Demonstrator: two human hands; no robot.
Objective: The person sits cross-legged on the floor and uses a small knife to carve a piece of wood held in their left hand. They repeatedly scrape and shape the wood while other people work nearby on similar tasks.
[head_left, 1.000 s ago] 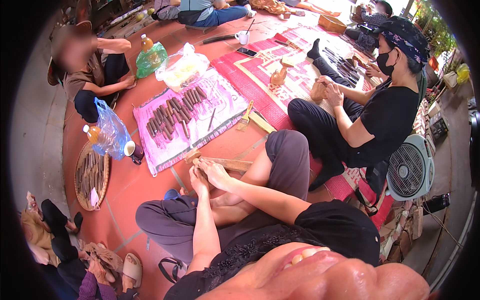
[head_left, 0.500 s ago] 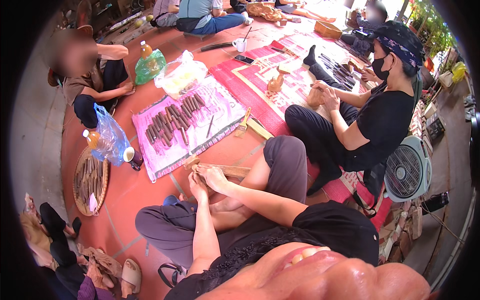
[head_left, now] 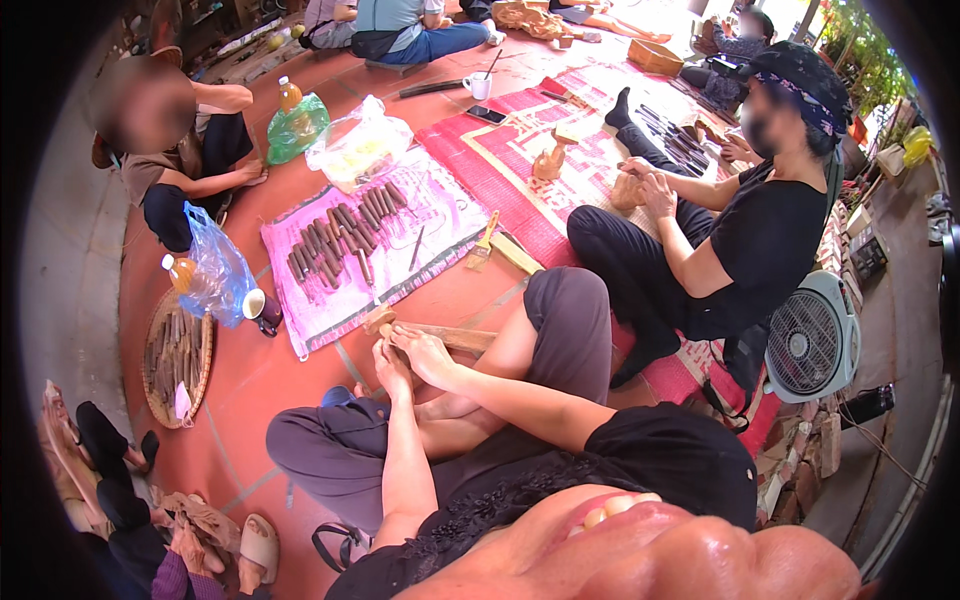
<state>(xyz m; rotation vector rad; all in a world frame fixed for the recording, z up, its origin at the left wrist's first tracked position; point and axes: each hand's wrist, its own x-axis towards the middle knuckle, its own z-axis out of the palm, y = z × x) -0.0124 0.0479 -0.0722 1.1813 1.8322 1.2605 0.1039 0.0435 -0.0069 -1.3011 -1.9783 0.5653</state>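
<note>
Just above my crossed legs, both hands close around a small carved wooden piece (head_left: 379,319) with a wide, rounded top. My left hand (head_left: 392,370) grips it from below, and its fingers are partly hidden. Against its side rests my right hand (head_left: 424,354), fingers bent around the wood; whether it also holds a small tool I cannot make out. A wooden bar (head_left: 455,336) extends to the right behind my right hand. Beyond my hands, several dark-handled carving tools (head_left: 335,238) lie in rows on a pink cloth (head_left: 300,330).
A flat brush (head_left: 482,248) lies right of the cloth. Left are a cup (head_left: 258,306), a blue plastic bag (head_left: 220,270) and a round basket (head_left: 206,375) of tools. A co-worker (head_left: 760,230) at right holds a wooden carving (head_left: 628,192); a fan (head_left: 812,338) stands behind.
The view has shifted slightly, so the scene sits a little further left. My hands keep their hold on the carved piece, with hardly any visible movement.
</note>
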